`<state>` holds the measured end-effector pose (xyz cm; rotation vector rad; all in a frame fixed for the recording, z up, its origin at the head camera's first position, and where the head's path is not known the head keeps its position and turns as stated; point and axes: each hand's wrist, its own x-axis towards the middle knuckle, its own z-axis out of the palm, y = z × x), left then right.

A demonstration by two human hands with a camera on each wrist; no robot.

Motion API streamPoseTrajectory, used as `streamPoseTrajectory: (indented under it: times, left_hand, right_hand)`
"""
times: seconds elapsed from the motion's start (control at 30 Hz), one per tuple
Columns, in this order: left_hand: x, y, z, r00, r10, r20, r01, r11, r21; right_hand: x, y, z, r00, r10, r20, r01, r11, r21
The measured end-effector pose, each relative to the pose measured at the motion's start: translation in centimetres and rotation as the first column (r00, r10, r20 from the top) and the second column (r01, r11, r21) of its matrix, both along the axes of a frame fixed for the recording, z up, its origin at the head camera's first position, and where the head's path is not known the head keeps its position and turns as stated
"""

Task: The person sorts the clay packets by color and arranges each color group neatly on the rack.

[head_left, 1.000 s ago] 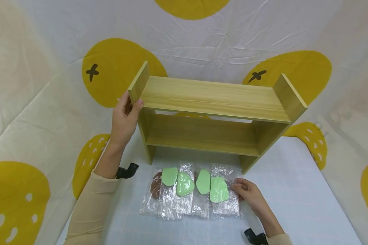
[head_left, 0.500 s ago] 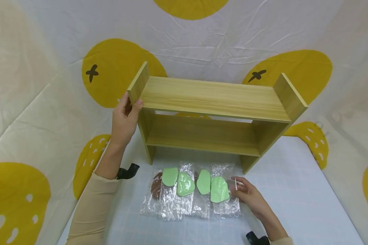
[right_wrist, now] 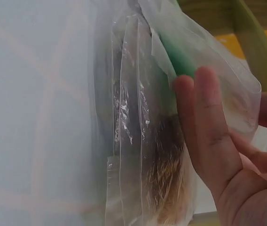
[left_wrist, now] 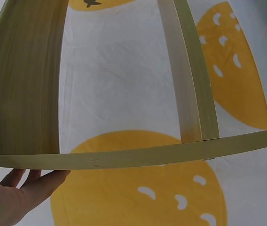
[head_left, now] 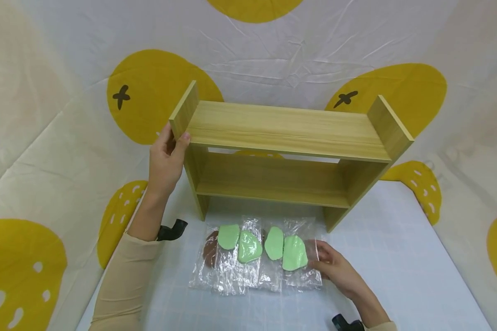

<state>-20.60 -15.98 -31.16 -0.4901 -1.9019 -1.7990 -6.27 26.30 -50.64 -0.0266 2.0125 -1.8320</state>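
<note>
At the upper left of a two-tier wooden shelf (head_left: 287, 130), my left hand (head_left: 165, 161) grips the side panel, thumb on the front edge. In the left wrist view, fingertips of my left hand (left_wrist: 11, 197) reach the panel's edge from below. My right hand (head_left: 340, 272) pinches the right edge of a clear plastic bag (head_left: 302, 277) holding a light green flat piece (head_left: 295, 253). In the right wrist view that bag (right_wrist: 234, 89) lifts away from the stacked bags beneath, and brown fibrous material (right_wrist: 166, 188) shows through.
Further bags lie overlapping to the left, with more green pieces (head_left: 249, 247) and a brown piece (head_left: 210, 249). They rest on a pale checked cloth (head_left: 240, 315) before the shelf. A curtain (head_left: 273, 55) with yellow shapes hangs behind.
My right hand has reached slightly left behind the rightmost bag, and the bag's right edge has risen with its fingers. The left hand keeps its hold on the shelf.
</note>
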Motion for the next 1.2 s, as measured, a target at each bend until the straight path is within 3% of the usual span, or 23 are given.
streamPoseTrajectory:
  times: [0.27,0.6,0.97,1.07,1.2]
  left_hand:
    - [0.0,0.1,0.0,1.000,0.007,-0.007,-0.007,1.000,-0.002]
    - [0.0,0.1,0.0,1.000,0.007,-0.012,-0.007,1.000,-0.007]
    - [0.0,0.1,0.0,1.000,0.008,-0.001,-0.008,1.000,0.009]
    - [0.0,0.1,0.0,1.000,0.002,-0.004,-0.002,1.000,0.015]
    - [0.0,0.1,0.0,1.000,0.000,-0.001,0.000,1.000,0.018]
  right_hand:
    - [0.4,-0.1,0.2,1.000,0.017,0.009,-0.016,0.993,-0.113]
    - [0.7,0.1,1.0,0.998,-0.043,0.051,0.050,0.989,-0.136]
    - [1.3,0.0,2.1,0.999,0.046,-0.006,-0.046,0.962,-0.271]
    - [1.5,-0.2,2.6,0.997,0.074,-0.031,-0.080,0.941,-0.328]
    - [1.6,-0.6,3.3,0.991,0.118,-0.068,-0.136,0.893,-0.430]
